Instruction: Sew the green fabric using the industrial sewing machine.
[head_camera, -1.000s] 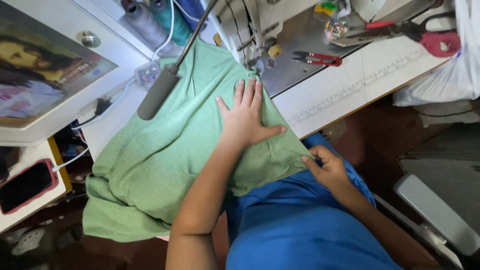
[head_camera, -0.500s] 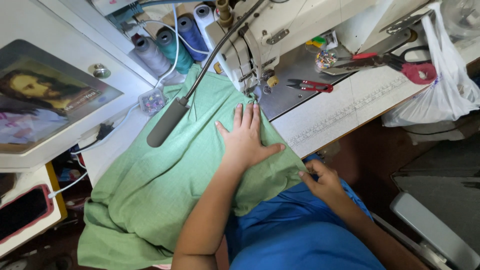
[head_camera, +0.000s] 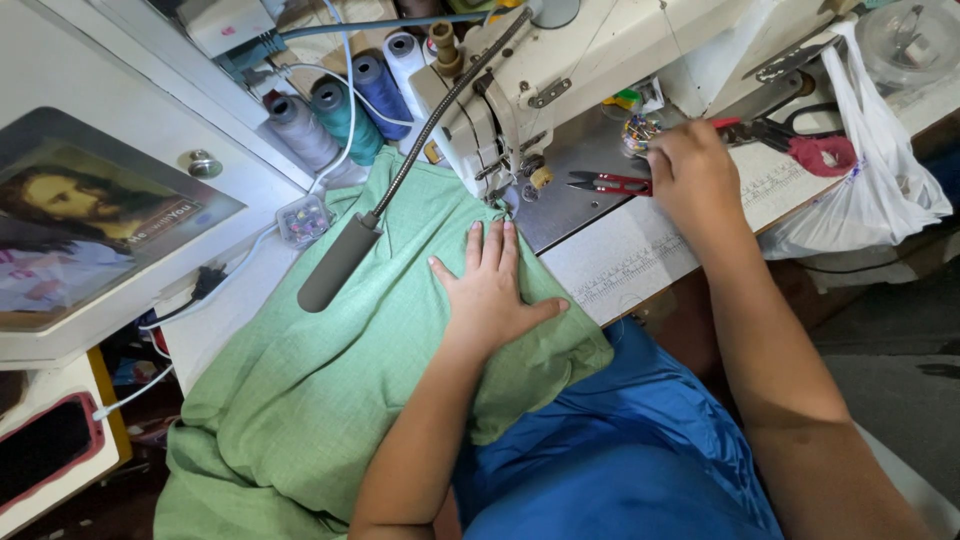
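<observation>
Left hand is laid flat, fingers spread apart and pointing toward the top of the frame, palm pressed on the green fabric; nothing is gripped by it. The fabric, a soft woven cloth with a fine grid texture, is draped over the white surface at frame centre, and its long axis runs from the lower left of the frame up to the needle area of the sewing machine at upper centre. Its lower right edge is folded over blue cloth at the bottom of the frame.

Right hand is reached to the upper right of the frame, knuckles up and fingers curled downward beside a small container of coloured pins; whether anything is pinched cannot be told. Just left of it, red thread snips are seen lying on the grey metal plate, tips pointing left. Scissors with a red-wrapped handle lie further right. A grey flexible-neck lamp rests across the fabric's upper left. Four thread cones are counted at upper left: grey, teal, blue and white. A white plastic bag hangs at the right edge.
</observation>
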